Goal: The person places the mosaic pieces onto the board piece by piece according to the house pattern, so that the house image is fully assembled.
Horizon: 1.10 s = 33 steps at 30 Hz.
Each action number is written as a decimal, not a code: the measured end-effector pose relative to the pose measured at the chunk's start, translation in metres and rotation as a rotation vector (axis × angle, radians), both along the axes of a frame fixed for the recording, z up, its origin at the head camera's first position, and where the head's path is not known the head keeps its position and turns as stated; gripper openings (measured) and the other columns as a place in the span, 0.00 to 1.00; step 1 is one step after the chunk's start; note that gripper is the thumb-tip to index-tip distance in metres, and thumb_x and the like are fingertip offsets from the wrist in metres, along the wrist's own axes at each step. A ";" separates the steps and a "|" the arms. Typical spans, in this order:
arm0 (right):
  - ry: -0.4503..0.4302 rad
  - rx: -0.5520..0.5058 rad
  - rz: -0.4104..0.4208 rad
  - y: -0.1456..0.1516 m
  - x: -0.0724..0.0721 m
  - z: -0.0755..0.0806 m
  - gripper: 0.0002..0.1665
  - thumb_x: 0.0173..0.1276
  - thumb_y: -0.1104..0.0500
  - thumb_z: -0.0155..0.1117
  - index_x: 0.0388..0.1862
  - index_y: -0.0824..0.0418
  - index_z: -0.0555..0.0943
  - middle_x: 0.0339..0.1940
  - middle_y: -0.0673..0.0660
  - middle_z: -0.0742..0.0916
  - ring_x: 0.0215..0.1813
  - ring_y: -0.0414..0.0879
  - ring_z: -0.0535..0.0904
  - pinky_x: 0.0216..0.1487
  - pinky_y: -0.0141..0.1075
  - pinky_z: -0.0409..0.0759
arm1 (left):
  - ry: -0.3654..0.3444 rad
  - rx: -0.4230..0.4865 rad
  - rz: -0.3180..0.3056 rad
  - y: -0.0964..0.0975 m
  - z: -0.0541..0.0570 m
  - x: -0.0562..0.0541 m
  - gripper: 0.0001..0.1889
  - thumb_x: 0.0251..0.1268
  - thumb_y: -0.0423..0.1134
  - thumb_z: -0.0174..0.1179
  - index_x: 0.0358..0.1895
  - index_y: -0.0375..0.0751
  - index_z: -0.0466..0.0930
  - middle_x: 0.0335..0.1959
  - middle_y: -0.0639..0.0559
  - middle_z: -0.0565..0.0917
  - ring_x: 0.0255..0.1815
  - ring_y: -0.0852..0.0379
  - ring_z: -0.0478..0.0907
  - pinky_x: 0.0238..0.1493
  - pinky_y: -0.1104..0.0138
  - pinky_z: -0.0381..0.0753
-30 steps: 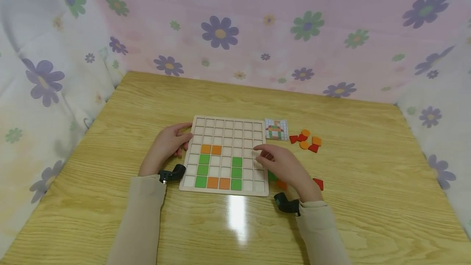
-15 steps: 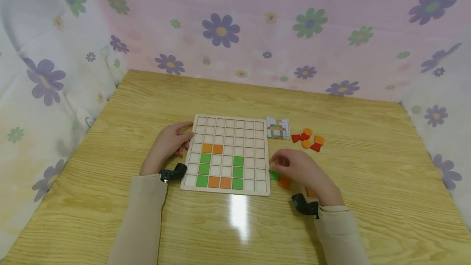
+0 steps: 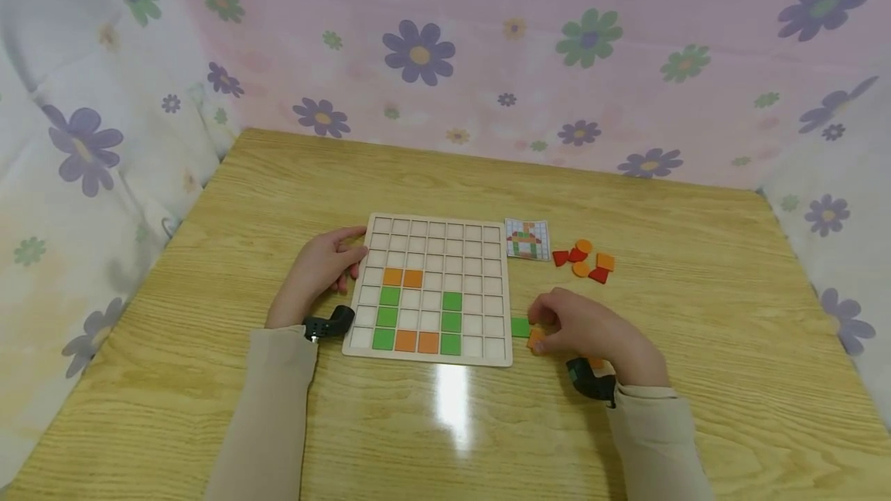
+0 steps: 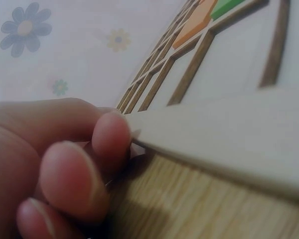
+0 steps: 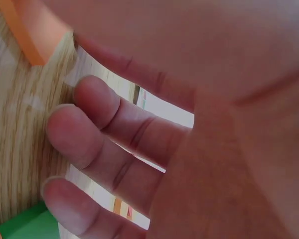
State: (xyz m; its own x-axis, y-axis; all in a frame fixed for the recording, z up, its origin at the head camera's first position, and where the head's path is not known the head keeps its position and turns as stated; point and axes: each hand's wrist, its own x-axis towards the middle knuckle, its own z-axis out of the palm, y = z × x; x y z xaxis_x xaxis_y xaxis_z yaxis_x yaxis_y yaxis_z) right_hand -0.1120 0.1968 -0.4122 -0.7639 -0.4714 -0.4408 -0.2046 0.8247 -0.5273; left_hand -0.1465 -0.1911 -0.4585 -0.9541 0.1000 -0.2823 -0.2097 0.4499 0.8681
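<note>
A wooden grid board (image 3: 473, 242) lies flat on the table, with green (image 3: 389, 296) and orange tiles (image 3: 393, 277) in some cells. My left hand (image 3: 320, 269) rests at its left edge, fingers loosely bent. In the left wrist view, a fingertip (image 4: 112, 139) touches the board's rim (image 4: 229, 134). To the right of the board, my right hand (image 3: 592, 327) pinches an orange square tile (image 3: 535, 339) between thumb and index finger. A green square tile (image 3: 520, 327) lies beside it. In the right wrist view, the hand partly covers an orange tile (image 5: 40, 32); the other fingers are apart from it.
A small pattern card (image 3: 527, 240) lies by the board's upper right corner. Right of it are loose red (image 3: 560, 258) and orange pieces (image 3: 583, 247). Another orange piece (image 3: 596, 363) is partly hidden by the right wrist camera (image 3: 590, 380). Floral cloth (image 3: 473, 60) hangs behind the table.
My right hand has moved from over the board's right side to the loose tiles and taken an orange one. The left hand stays at the board's edge. The view has shifted slightly.
</note>
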 end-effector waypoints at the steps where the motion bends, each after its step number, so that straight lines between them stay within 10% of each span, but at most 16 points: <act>1: -0.004 0.001 -0.001 0.000 0.000 0.000 0.18 0.49 0.54 0.72 0.37 0.54 0.75 0.31 0.50 0.75 0.35 0.45 0.67 0.38 0.37 0.68 | 0.002 -0.001 0.000 0.000 0.000 0.000 0.25 0.63 0.48 0.53 0.63 0.55 0.64 0.20 0.43 0.77 0.09 0.54 0.70 0.11 0.63 0.72; 33: 0.203 0.096 -0.125 -0.004 -0.007 -0.001 0.13 0.53 0.58 0.68 0.38 0.59 0.79 0.32 0.51 0.80 0.35 0.46 0.72 0.42 0.42 0.73 | -0.006 -0.018 0.006 0.000 0.002 0.001 0.25 0.63 0.48 0.53 0.63 0.56 0.64 0.21 0.43 0.78 0.10 0.53 0.71 0.12 0.64 0.72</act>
